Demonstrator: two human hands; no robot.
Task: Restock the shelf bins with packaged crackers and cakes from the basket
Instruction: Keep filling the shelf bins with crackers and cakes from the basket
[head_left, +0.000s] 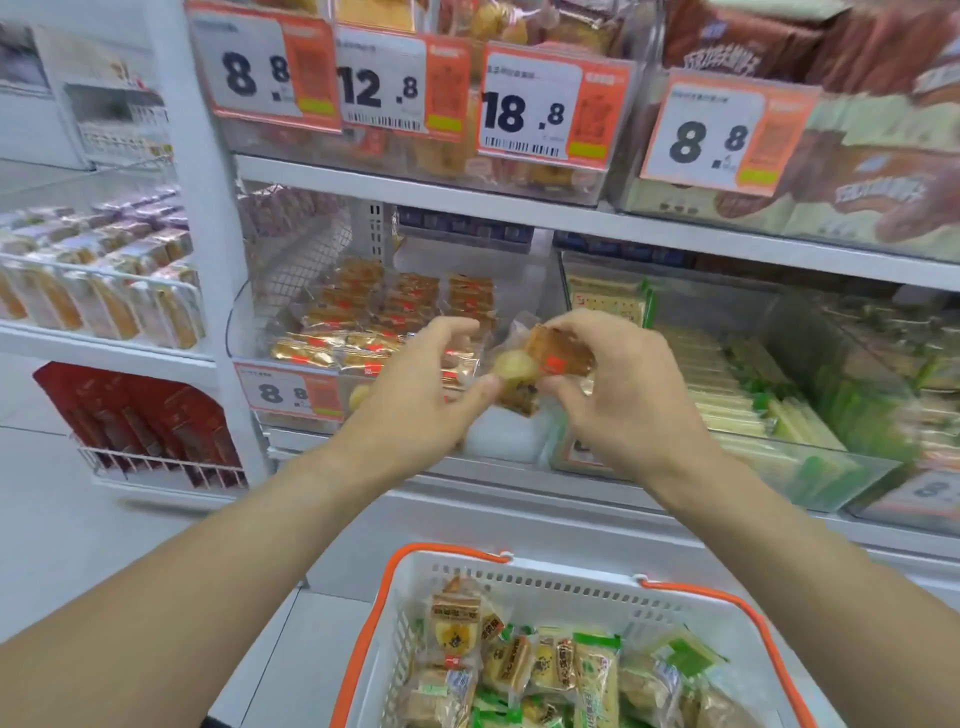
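A: Above the basket (519, 582), what's in your fingers?
B: Both my left hand (415, 395) and right hand (618, 384) are pinching cake packets (540, 364) in front of the clear bin (291, 353), more packets below in that basket.

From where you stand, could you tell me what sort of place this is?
Most likely a snack aisle in a shop: price tags front clear shelf bins of wrapped snacks, and a shopping basket of packets sits below.

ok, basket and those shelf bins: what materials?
Basket: looks like white moulded plastic, matte, slotted wall, with orange handles, probably plastic too. Shelf bins: clear rigid plastic, likely acrylic; packets show through the glossy front wall.
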